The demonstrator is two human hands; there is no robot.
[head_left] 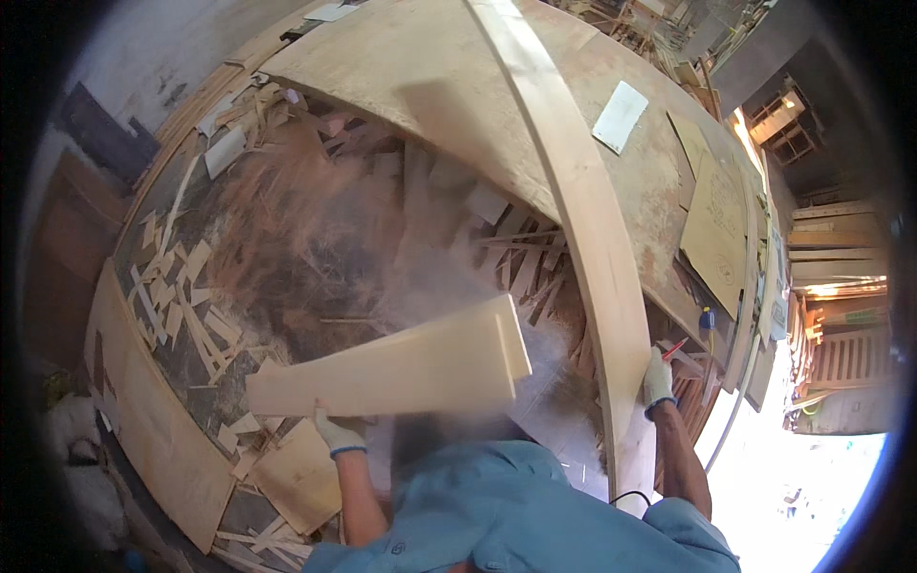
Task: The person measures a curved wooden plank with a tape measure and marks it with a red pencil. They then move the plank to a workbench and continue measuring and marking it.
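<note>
In my gloved left hand (336, 435) are pale wooden boards (392, 368), gripped at their near edge and held above the littered floor. At least two lie overlapped, the second one showing at the right end. A long pale plank (597, 229) runs from the far top down beside my body on the right. At its right edge is my gloved right hand (659, 382), its fingers closed around a slim red pen-like thing (674, 350) whose tip sticks out. Whether that hand also touches the plank I cannot tell.
Beyond the plank spreads a large plywood sheet (430, 86) with a white sheet (621, 116) and a brown panel (714, 224) on it. Wood offcuts (191, 296) and reddish shavings (296, 210) litter the floor. Another board (158, 411) stands at left; a blue-and-yellow tool (707, 320) lies right.
</note>
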